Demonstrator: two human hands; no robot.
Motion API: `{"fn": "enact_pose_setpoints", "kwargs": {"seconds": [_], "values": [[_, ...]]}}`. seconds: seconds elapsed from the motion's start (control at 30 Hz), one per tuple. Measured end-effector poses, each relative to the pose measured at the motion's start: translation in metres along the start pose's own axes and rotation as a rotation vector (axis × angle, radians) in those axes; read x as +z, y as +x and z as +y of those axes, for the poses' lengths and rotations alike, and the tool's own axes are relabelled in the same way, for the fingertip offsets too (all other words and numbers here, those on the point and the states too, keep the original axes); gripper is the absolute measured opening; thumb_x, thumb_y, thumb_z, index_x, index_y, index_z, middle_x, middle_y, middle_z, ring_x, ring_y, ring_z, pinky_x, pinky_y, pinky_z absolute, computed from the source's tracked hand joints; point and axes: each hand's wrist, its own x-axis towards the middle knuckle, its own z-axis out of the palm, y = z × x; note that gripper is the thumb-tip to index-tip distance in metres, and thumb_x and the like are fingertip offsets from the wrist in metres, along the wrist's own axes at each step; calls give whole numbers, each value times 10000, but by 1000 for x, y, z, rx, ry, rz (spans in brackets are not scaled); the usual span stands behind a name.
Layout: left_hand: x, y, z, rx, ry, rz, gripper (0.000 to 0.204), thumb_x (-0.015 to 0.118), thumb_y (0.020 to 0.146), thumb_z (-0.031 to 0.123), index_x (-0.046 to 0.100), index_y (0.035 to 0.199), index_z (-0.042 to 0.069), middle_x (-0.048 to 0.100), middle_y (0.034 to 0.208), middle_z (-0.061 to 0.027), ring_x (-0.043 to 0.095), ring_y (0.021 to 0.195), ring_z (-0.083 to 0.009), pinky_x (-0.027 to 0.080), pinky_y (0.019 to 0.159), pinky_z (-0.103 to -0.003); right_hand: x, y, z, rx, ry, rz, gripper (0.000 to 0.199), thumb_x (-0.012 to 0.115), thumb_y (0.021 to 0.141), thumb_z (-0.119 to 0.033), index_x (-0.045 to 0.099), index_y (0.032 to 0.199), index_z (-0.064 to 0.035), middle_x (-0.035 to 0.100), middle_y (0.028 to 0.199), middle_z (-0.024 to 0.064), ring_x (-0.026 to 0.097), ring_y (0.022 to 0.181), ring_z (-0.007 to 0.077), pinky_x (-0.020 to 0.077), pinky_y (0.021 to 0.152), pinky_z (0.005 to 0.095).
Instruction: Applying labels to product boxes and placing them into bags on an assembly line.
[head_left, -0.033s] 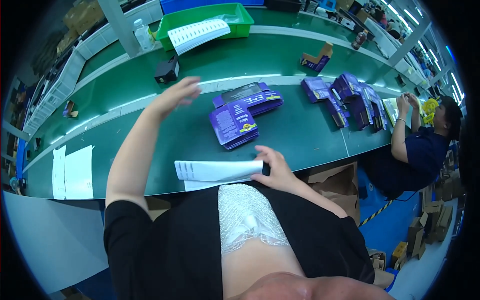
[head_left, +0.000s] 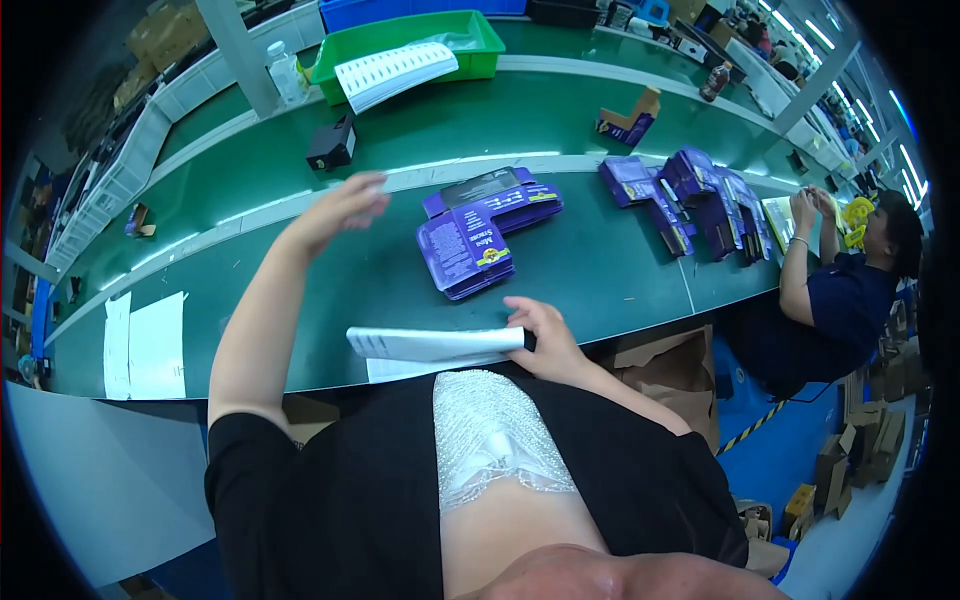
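**Paper stack at the near edge, purple cartons waiting mid-counter**

Big green counter (head_left: 300,290) curving across the view, and out on its middle sits the pile of flattened purple cartons (head_left: 480,235), fanned loosely, one overlapping the next. Those look like thin printed card: light, stiff along the creases, glossy enough to slide off each other, so I'd judge a pinch at a folded edge safer than a flat press from above. More purple cartons (head_left: 690,195) lie toward the right end, in front of a co-worker (head_left: 840,290) seated there.

Now the near edge: a stack of white sheets (head_left: 430,345) hangs partly over it, just in front of the person's body. Right hand (head_left: 545,335) has it by the right end, thumb over the top, fingers curled under, grip pinching the stack. Paper like that is floppy and light; held at one end it will sag, so support along the long side would steady it.

Left hand (head_left: 340,205) is raised above the counter, fingers spread loosely, holding nothing, blurred at the tips.

Smaller bits: green tray (head_left: 330,70) at the far edge, black box (head_left: 332,145) near it
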Motion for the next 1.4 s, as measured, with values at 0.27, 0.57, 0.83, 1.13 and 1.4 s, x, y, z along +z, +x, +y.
{"fn": "enact_pose_setpoints", "kwargs": {"seconds": [0.27,0.57,0.83,1.13,1.4], "values": [[98,-164,-62,82,-325,-121,763,752,753,227,447,1416,4,587,1291,-188,555,1214,-281,431,1046,-373,4,-35,-21,230,304,4,557,627,725,109,568,1256,-49,666,955,45,611,903,168,469,867,297],[180,-221,-44,401,-513,103,527,713,822,162,556,1312,47,648,1144,-123,603,1064,-194,470,914,-271,-36,-81,-51,418,561,162,477,557,788,162,585,1215,-49,637,1028,54,591,923,144,486,832,260],[232,-204,-6,252,158,291,156,595,963,138,684,954,11,628,747,-17,488,642,-92,421,609,-242,-94,-126,-28,441,551,191,407,584,841,85,629,1221,-56,656,1032,63,599,961,153,490,846,263],[228,-162,15,183,154,212,263,555,996,187,671,857,-4,578,660,-11,458,585,-106,398,555,-262,-108,-43,-93,-304,-372,24,358,684,848,-111,665,1202,-55,684,986,91,628,918,257,497,839,347],[201,-103,-9,129,132,134,325,534,1002,207,639,795,-20,570,643,-24,442,567,-121,393,542,-279,-65,43,-55,-261,-292,-230,277,698,843,-136,688,1102,-40,674,971,70,626,901,264,497,824,337]]}}
